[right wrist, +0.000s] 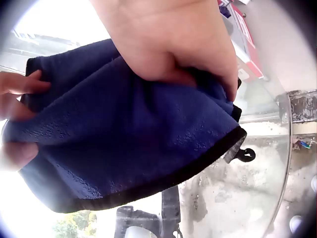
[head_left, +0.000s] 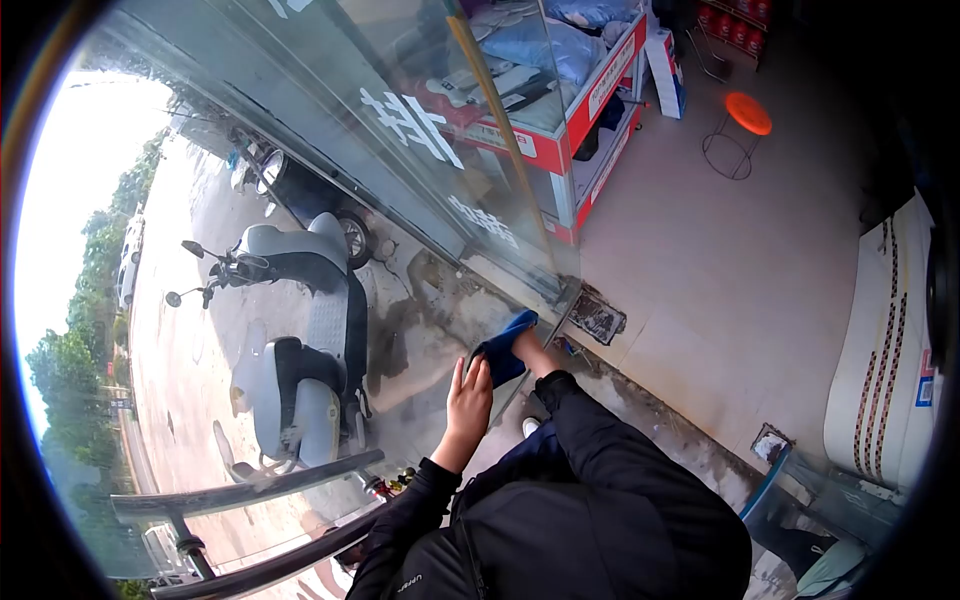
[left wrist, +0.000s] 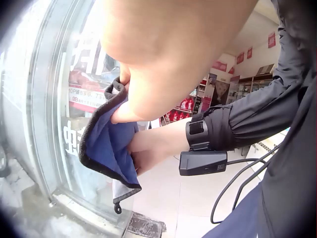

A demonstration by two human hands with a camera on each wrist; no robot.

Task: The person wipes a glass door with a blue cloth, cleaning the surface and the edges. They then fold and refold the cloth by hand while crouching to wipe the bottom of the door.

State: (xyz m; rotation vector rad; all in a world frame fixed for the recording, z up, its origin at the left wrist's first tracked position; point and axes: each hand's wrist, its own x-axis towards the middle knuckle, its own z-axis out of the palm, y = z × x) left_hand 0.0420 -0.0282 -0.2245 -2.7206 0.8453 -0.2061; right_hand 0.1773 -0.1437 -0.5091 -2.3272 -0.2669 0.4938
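A blue cloth with black edging [right wrist: 124, 134] and a small black hanging loop [right wrist: 245, 154] is held between both hands, beside the glass door [head_left: 500, 220]. My right hand [right wrist: 173, 39] grips it near the loop end, its fingertips tucked into the folds. At the cloth's other side, my left hand [head_left: 470, 400] pinches it. Thumb and fingers of that hand show at the left of the right wrist view. In the left wrist view the cloth [left wrist: 111, 144] hangs bunched, showing a grey underside at its lower corner.
A grey scooter [head_left: 320, 310] stands outside beyond the glass. Metal rails [head_left: 250, 490] lie at lower left. Inside are a red-edged display stand [head_left: 560, 150], an orange stool [head_left: 748, 113] and a cream mattress-like item [head_left: 880, 350]. A dark floor plate [head_left: 597, 316] lies by the doorway.
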